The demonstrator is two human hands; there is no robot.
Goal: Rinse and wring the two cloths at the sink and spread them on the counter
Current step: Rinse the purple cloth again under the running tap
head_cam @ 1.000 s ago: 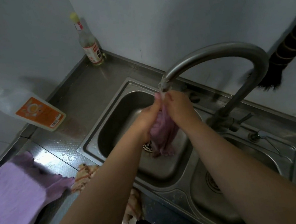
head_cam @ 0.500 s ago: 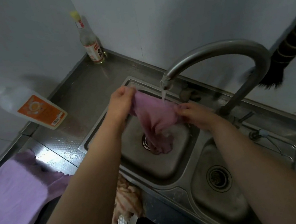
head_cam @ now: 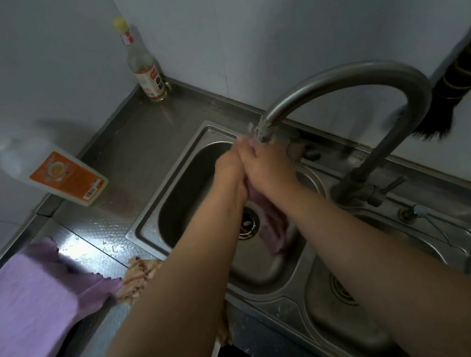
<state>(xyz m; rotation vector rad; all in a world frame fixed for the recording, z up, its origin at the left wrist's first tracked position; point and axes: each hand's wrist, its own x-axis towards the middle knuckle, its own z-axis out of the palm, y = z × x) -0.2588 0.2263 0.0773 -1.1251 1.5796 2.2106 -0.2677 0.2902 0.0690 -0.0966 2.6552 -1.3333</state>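
You are rinsing the cloth (head_cam: 270,227) under the tap (head_cam: 343,77).
Both hands (head_cam: 252,165) are squeezing its bunched top; wet, it is seeming soft, heavy, slippery.

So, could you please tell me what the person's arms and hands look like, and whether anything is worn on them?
Both forearms are bare up to the frame's lower edge, with no sleeves showing. The left hand and right hand wear no gloves, and no watch, bracelet or ring is visible. The fingertips are too blurred to judge the nails.
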